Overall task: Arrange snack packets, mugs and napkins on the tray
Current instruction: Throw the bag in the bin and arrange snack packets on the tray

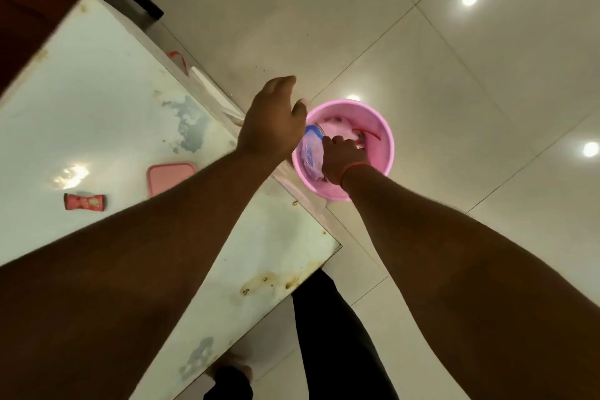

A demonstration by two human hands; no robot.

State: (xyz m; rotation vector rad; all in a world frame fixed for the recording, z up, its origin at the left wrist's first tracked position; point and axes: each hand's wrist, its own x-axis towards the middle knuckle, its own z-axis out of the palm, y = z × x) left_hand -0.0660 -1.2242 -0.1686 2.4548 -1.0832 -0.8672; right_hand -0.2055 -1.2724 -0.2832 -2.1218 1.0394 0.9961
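— Pale floor tiles [487, 91] lie under one pink bucket [384, 153], which stands beside your white table [97, 91].
— What's on the table?
— One pink tray [170, 177] and one red snack packet [85, 202], apart.
— My hands?
— Your right hand [344, 159] is down in the bucket, fingers closed on a clear plastic packet [311, 153]. Your left hand [271, 122] hovers at the rim, hiding it; its grip I can't tell.
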